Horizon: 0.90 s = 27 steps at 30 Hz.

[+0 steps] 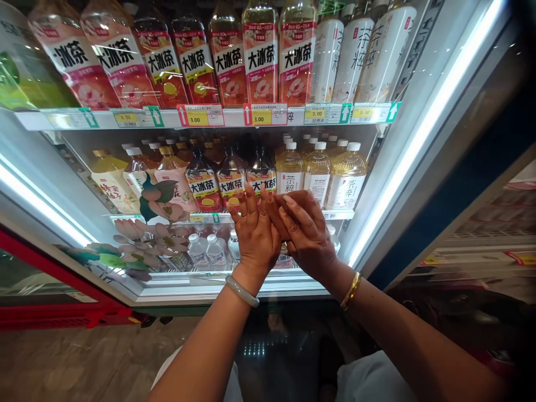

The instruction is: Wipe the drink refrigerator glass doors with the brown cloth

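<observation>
Bottles of iced tea with red-and-white labels (231, 187) stand at the front of the middle shelf of an open glass-door drinks cooler, directly behind both raised hands. Nearest to the fingertips: the dark tea bottle with the lemon label (203, 187) and its neighbours in the same row.

Left hand (253, 234): upright, back to the camera, fingers extended and close together, tips at label height of the tea row. A pale jade-coloured bangle (242, 291) sits on this wrist. Nothing visibly gripped.

Right hand (307, 231): laid across from the right, fingers extended and overlapping the left hand's fingers, touching them. A gold bangle (350, 290) sits on this wrist. Palm hidden, so I cannot tell whether anything small lies between the two hands; no bottle is held.

Judgement: the hands meet each other rather than a bottle, held just in front of the shelf edge.

Surroundings: pale yellow tea bottles with white caps (318, 173) stand right of the dark row. Clear water bottles with white caps (207, 248) sit on the shelf below, partly behind the left wrist. The upper shelf carries larger iced tea bottles (262, 50) above a white price rail with yellow tags (201, 117). The cooler door (460, 139) stands open at right.
</observation>
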Motion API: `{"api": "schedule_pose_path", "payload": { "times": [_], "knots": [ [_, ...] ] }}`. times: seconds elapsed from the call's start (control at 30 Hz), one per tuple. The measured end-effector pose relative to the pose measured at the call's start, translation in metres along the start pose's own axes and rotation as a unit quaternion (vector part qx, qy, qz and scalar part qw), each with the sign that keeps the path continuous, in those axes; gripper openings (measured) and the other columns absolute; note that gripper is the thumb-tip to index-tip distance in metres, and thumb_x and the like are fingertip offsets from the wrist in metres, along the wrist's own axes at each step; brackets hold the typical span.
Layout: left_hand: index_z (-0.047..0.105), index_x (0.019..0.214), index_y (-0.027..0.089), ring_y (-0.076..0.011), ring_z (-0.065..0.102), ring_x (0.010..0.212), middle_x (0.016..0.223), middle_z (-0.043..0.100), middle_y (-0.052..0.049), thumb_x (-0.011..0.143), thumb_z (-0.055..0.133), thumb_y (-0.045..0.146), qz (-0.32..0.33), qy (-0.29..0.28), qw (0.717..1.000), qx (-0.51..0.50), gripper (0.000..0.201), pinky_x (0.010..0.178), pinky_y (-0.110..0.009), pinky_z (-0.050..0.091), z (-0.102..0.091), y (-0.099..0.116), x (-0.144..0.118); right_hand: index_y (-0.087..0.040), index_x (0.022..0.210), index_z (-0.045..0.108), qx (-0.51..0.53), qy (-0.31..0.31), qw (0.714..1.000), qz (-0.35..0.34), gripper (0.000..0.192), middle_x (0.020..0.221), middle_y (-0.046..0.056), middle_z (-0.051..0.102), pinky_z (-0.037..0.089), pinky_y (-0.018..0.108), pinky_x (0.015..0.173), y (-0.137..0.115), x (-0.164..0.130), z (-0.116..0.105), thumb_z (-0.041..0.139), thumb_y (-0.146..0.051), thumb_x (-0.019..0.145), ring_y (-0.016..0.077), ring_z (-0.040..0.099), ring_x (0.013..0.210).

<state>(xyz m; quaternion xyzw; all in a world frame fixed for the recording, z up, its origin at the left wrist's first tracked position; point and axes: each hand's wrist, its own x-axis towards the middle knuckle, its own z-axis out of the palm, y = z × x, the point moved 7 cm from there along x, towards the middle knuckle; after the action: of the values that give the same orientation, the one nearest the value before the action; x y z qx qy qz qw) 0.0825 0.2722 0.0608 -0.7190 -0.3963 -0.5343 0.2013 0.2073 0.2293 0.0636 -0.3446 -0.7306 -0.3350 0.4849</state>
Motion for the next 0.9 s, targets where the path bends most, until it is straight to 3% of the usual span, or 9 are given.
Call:
{"api": "schedule_pose_path", "payload": {
  "times": [0.1,0.2,0.33,0.53,0.67,0.8,0.9],
  "knots": [
    [0.007,0.17,0.024,-0.0253,-0.009,0.164,0.177,-0.003,-0.007,0.104,0.041,0.028,-0.01,-0.001,1.0,-0.002,0.074,0.133,-0.057,-0.005,0.0,0.001,0.001,-0.025,0.161,0.038,-0.011,0.002,1.0,-0.008,0.07,0.155,0.008,0.058,0.042,0.059,0.127,0.009,-0.007,-0.007,0.06,-0.011,0.096,0.03,0.028,0.161],
    [0.007,0.17,0.023,-0.027,-0.006,0.165,0.177,-0.002,-0.008,0.103,0.042,0.024,-0.014,-0.005,1.0,-0.006,0.076,0.132,-0.059,-0.006,0.001,0.004,0.001,-0.026,0.163,0.034,-0.019,0.033,0.999,0.014,0.072,0.162,0.009,0.049,0.042,0.061,0.127,0.02,0.0,-0.018,0.058,-0.015,0.097,0.0333,0.034,0.159],
    [0.011,0.169,0.024,-0.0288,-0.005,0.165,0.177,-0.001,-0.008,0.102,0.045,0.023,-0.011,-0.015,1.0,-0.013,0.076,0.131,-0.059,-0.01,0.005,0.006,-0.002,-0.026,0.164,0.032,-0.006,0.058,0.998,0.039,0.07,0.168,0.008,0.04,0.037,0.063,0.129,0.019,0.018,-0.02,0.056,-0.021,0.099,0.0366,0.024,0.162],
    [0.007,0.17,0.024,-0.0248,-0.006,0.165,0.177,-0.003,-0.007,0.104,0.042,0.027,0.003,0.008,1.0,-0.008,0.075,0.132,-0.055,-0.01,0.005,0.008,-0.002,-0.024,0.161,0.038,-0.002,0.007,1.0,0.0,0.067,0.158,0.007,0.055,0.044,0.057,0.128,0.005,0.007,-0.004,0.057,-0.014,0.098,0.031,0.021,0.164],
    [0.007,0.17,0.026,-0.0273,-0.005,0.165,0.177,-0.004,-0.006,0.102,0.044,0.025,-0.006,-0.002,1.0,-0.01,0.077,0.131,-0.057,-0.01,0.004,0.009,0.0,-0.019,0.153,0.05,-0.025,0.0,0.999,-0.039,0.061,0.146,0.008,0.065,0.043,0.054,0.128,0.014,-0.009,-0.012,0.064,-0.01,0.094,0.0308,0.029,0.161],
    [0.007,0.17,0.025,-0.0266,-0.01,0.165,0.177,-0.009,-0.004,0.1,0.045,0.02,-0.008,-0.013,1.0,0.002,0.08,0.132,-0.056,-0.011,0.005,0.012,0.0,-0.021,0.152,0.052,-0.032,0.027,0.999,-0.014,0.057,0.149,0.01,0.061,0.039,0.059,0.129,0.031,0.002,-0.028,0.064,-0.016,0.096,0.0322,0.04,0.155],
    [0.007,0.17,0.025,-0.0254,-0.013,0.164,0.176,-0.014,-0.001,0.1,0.044,0.019,-0.005,-0.017,1.0,0.009,0.079,0.131,-0.054,-0.013,0.006,0.013,-0.001,-0.022,0.152,0.051,-0.021,0.049,0.998,0.027,0.055,0.155,0.011,0.054,0.033,0.064,0.13,0.035,0.016,-0.032,0.059,-0.019,0.098,0.036,0.034,0.158]
  ]
}}
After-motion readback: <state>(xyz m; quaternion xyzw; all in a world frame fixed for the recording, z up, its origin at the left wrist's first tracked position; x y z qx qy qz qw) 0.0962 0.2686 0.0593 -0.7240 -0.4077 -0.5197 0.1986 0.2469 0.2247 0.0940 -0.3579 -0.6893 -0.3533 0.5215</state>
